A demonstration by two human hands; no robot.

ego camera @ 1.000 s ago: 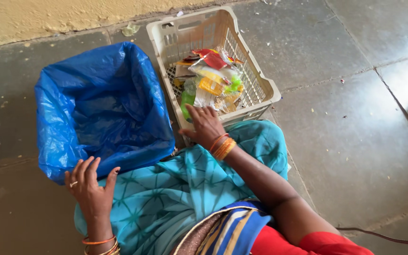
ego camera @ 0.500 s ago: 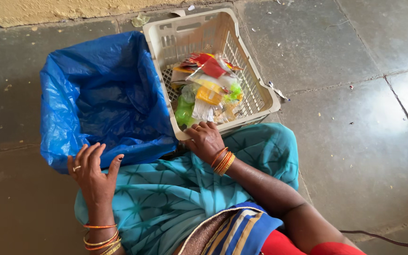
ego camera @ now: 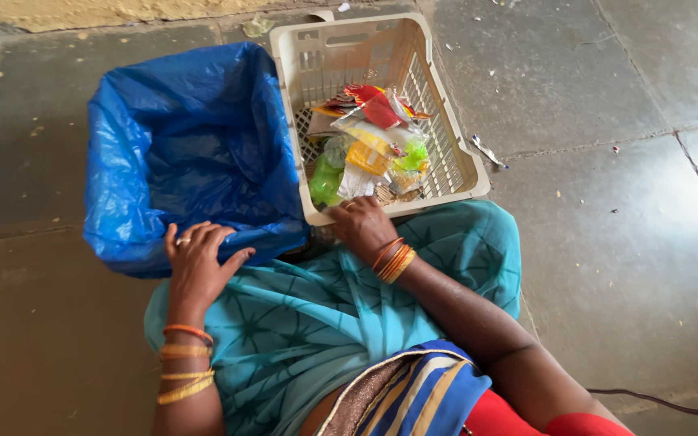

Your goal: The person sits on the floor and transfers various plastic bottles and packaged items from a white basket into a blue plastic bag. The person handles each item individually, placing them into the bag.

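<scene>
My right hand [ego camera: 363, 228] grips the near rim of a beige slotted plastic crate [ego camera: 449, 121], fingers curled over the edge. Inside the crate lie several crumpled wrappers [ego camera: 367, 145] in red, yellow, white and green. To the crate's left stands a bin lined with a blue plastic bag [ego camera: 187, 145], which looks hollow and dark inside. My left hand [ego camera: 198, 262] rests with fingers spread on the bag's near rim, holding nothing. Bangles circle both wrists. A teal cloth [ego camera: 309, 323] covers my lap below both hands.
The floor is grey stone slabs [ego camera: 607, 242] with scattered crumbs and a small scrap [ego camera: 486, 150] right of the crate. A yellowish wall base [ego camera: 82, 12] runs along the top. A dark cable [ego camera: 664, 400] lies at the lower right.
My right hand drew back from the wrappers to the crate's near rim. My left hand moved right and forward onto the blue bag's edge. The view shifted, so bag and crate sit higher.
</scene>
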